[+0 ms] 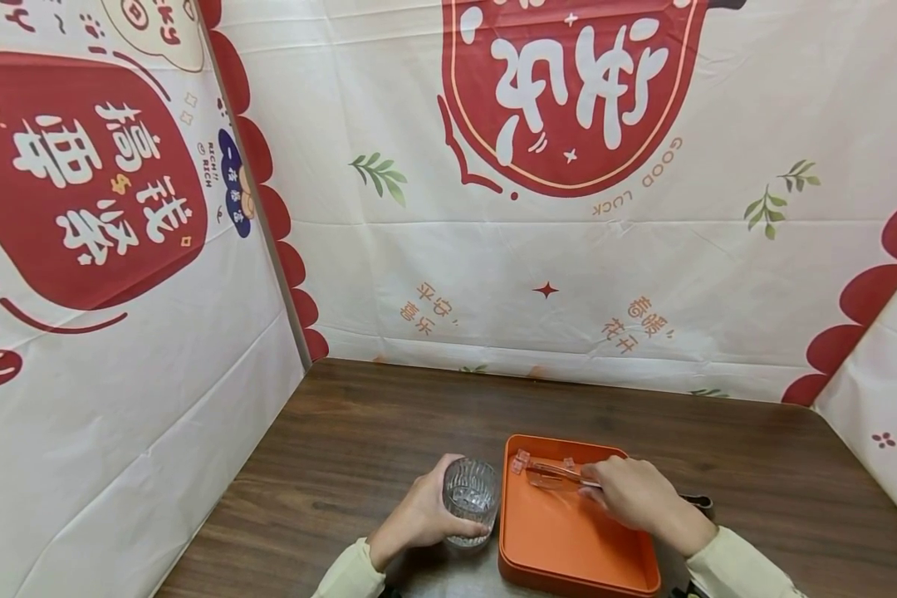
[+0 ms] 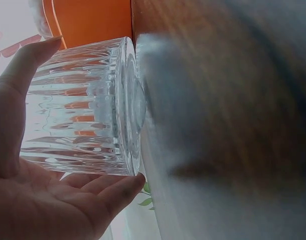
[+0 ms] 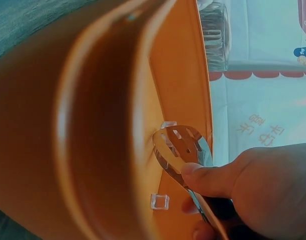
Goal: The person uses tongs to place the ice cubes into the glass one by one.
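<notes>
My left hand [image 1: 428, 508] grips a clear ribbed glass [image 1: 469, 498] at the left side of an orange tray [image 1: 546, 536]. In the left wrist view, the thumb and fingers [image 2: 110, 195] lie on opposite sides of the glass [image 2: 82, 110], its base close to the tabletop. What the glass holds is hard to make out. Over the tray, my right hand [image 1: 635, 494] holds metal tongs [image 1: 556, 472] with slotted heads, lowered inside the tray. One clear cube [image 3: 160, 201] lies apart from the tongs; another [image 3: 168, 124] is by their tip, and whether they pinch it I cannot tell.
The tray stands on a dark wooden table [image 1: 374, 415], its raised rim [image 1: 505, 490] close to the glass. A dark looped end [image 1: 698, 502] shows beyond my right wrist. Printed white cloth [image 1: 493, 266] hangs behind the table and at both sides.
</notes>
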